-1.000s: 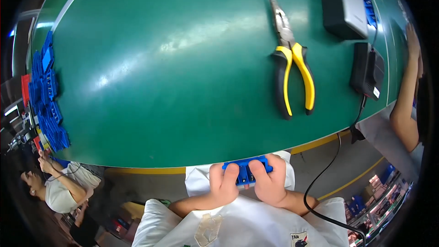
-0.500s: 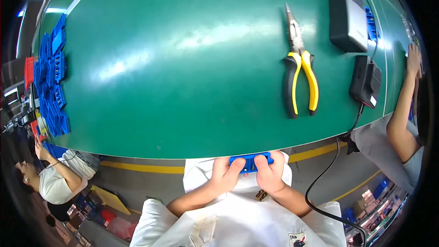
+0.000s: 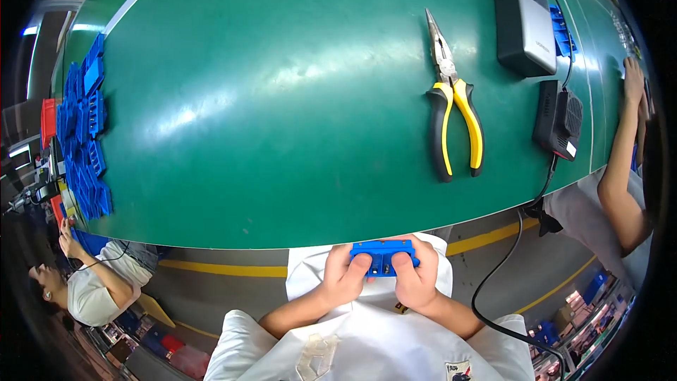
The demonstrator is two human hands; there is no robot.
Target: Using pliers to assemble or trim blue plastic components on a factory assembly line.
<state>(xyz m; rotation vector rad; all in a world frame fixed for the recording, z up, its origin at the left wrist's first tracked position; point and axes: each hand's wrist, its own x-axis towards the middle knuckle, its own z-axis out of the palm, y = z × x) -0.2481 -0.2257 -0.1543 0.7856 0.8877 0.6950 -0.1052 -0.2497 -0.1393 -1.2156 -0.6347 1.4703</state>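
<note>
Gripping a blue plastic part (image 3: 383, 248) by its two ends, the left hand (image 3: 341, 273) and right hand (image 3: 421, 276) are clamped on it, thumbs pressed to its face, just off the near edge of the tabletop (image 3: 282, 162). Handling of this part looks unfinished, as it is not set down; how complete its inside is cannot be told. Pliers (image 3: 451, 95) lie untouched, near a grey-and-black box (image 3: 525, 25) and black corded device (image 3: 557, 121); a heap of blue parts (image 3: 88, 127) sits far left.
</note>
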